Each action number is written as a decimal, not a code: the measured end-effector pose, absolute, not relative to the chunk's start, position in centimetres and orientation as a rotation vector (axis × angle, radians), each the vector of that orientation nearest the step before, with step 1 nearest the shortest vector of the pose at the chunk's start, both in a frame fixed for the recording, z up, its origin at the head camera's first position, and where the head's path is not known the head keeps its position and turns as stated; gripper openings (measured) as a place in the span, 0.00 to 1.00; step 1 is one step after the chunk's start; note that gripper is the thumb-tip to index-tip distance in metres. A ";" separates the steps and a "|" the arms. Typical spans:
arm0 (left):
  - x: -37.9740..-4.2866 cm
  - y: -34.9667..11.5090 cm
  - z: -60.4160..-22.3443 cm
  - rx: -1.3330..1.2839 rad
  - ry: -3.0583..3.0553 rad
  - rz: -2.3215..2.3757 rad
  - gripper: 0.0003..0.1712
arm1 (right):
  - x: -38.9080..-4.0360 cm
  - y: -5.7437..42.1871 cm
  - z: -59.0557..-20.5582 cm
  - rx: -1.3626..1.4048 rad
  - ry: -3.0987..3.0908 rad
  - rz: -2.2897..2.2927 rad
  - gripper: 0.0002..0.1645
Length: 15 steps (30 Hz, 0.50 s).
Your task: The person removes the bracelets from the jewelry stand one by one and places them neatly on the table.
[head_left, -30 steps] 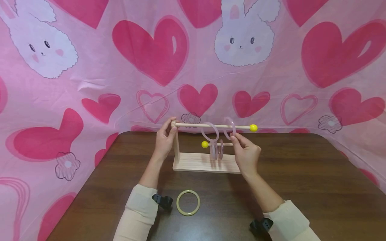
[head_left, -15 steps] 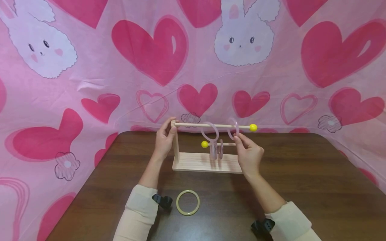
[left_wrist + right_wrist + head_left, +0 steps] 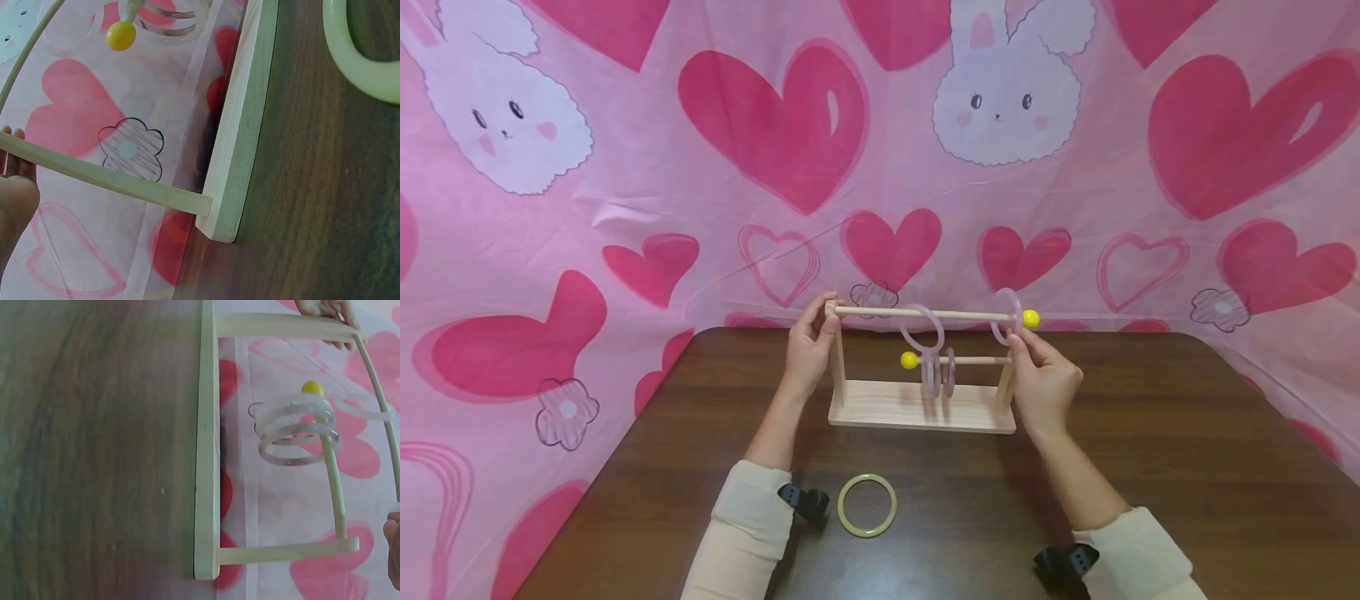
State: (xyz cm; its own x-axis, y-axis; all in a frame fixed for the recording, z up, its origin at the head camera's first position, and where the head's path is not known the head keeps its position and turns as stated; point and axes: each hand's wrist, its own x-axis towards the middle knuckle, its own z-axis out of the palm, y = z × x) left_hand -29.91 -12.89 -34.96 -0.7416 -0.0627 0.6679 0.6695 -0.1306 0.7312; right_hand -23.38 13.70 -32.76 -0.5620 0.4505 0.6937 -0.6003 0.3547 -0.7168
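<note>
A wooden bangle stand (image 3: 917,407) has two horizontal rods with yellow end balls. My left hand (image 3: 806,354) grips the top of its tall left post, where the upper rod (image 3: 880,312) begins. My right hand (image 3: 1043,379) pinches the lower edge of a pale lilac bangle (image 3: 1018,308), which encircles the upper rod close to its yellow ball (image 3: 1032,319). Another lilac bangle (image 3: 938,332) hangs mid-rod. Several translucent bangles (image 3: 297,428) hang on the lower rod (image 3: 334,487), near its yellow ball (image 3: 910,360).
A pale green bangle (image 3: 867,534) lies flat on the dark wooden table (image 3: 700,500), in front of the stand and beside the left sleeve. Behind the table hangs a pink cloth (image 3: 895,183) printed with hearts and rabbits.
My right hand has slid the lilac bangle rightward along the upper rod to near the yellow ball. The short right post has come into view. My left hand stays put.
</note>
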 end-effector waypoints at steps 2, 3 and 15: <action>-29.9 -12.9 -34.9 -0.675 -1.645 -1.918 0.21 | -23.4 14.0 -32.6 0.134 -1.661 1.416 0.10; -29.9 -12.8 -34.9 -0.674 -1.645 -1.915 0.21 | -23.5 14.2 -32.7 0.128 -1.659 1.416 0.10; -29.8 -12.8 -34.9 -0.677 -1.641 -1.933 0.20 | -25.6 16.7 -34.8 0.075 -1.650 1.361 0.11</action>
State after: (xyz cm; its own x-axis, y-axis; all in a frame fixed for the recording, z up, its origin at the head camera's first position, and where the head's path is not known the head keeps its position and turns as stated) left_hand -29.85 -12.83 -34.91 -0.7449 -0.0625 0.6643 0.6656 -0.1384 0.7333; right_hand -25.59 16.66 -34.78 -0.5370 0.4938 0.6839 -0.5774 0.3759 -0.7248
